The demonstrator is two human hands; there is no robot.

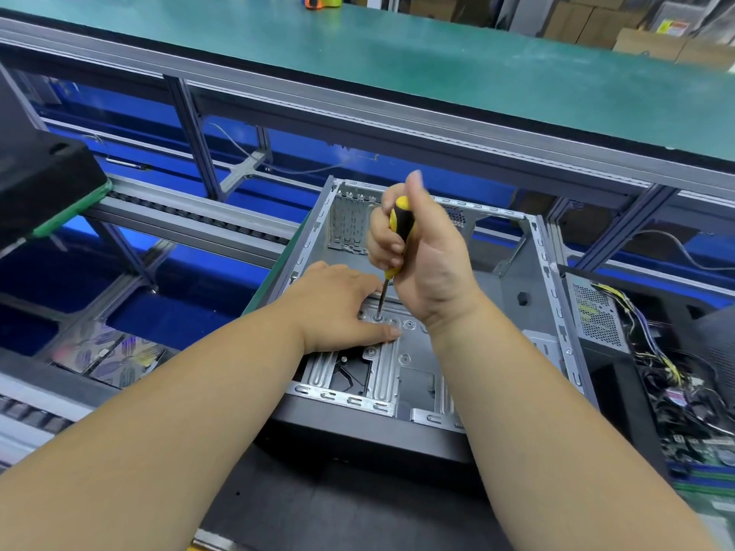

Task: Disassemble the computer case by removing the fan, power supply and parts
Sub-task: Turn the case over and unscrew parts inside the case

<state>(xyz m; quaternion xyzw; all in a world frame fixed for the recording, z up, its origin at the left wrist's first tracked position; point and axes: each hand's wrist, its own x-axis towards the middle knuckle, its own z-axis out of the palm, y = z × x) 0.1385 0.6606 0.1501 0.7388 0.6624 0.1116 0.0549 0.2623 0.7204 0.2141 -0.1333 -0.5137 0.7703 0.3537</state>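
An open grey computer case (553,296) lies on its side in front of me, its inside mostly bare metal. My right hand (429,256) grips a yellow and black screwdriver (401,220) held upright, its tip set on a screw (377,318) in a silver drive bracket (387,371) near the case's front. My left hand (342,308) rests flat on that bracket beside the screw, fingers straight. Part of the bracket is hidden under the left hand.
A power supply (596,316) with a bundle of cables (672,375) lies to the right of the case, with a circuit board (700,447) beyond it. A black object (43,177) sits at the left. A green-topped bench (437,61) runs across the back above conveyor rails.
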